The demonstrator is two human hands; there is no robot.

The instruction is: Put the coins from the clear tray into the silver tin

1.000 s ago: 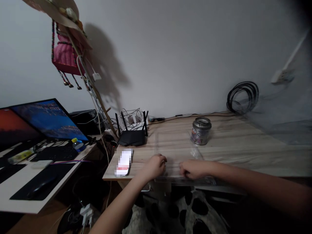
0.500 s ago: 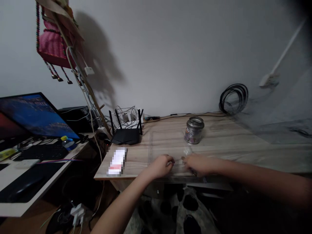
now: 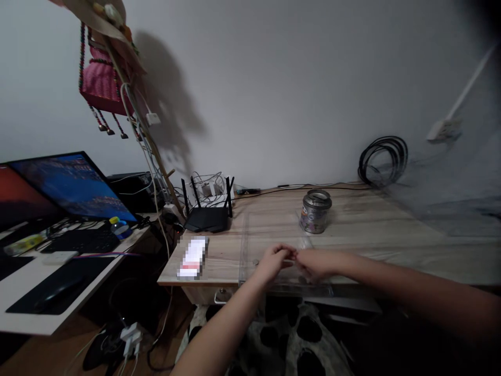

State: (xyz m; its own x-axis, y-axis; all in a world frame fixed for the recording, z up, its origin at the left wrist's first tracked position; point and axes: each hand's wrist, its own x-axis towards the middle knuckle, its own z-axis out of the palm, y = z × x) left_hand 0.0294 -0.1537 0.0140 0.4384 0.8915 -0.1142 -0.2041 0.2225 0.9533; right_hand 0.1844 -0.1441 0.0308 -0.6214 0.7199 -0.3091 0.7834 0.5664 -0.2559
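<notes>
My left hand (image 3: 275, 262) is over a clear plastic tray (image 3: 243, 245) at the table's front edge, its fingers curled. Its fingertips meet those of my right hand (image 3: 315, 262), which is closed and comes in from the right. Whatever is between the fingers is too small and too hidden to name. A small round disc, perhaps a coin (image 3: 256, 262), lies left of my left hand. Another small roundish piece (image 3: 302, 281) shows under my right hand. Behind the hands stands an upright metal tin (image 3: 314, 215) with a printed picture and a rimmed top.
A phone (image 3: 193, 257) with a lit screen lies left of the tray, in front of a black router (image 3: 207, 219). Coiled black cable (image 3: 382, 162) leans on the wall. Further left are a monitor (image 3: 74, 183) and a bottle (image 3: 119, 228) on another desk.
My left hand has moved right and now meets my right hand. A small disc has come into sight beside my left hand. The view has shifted slightly left.
</notes>
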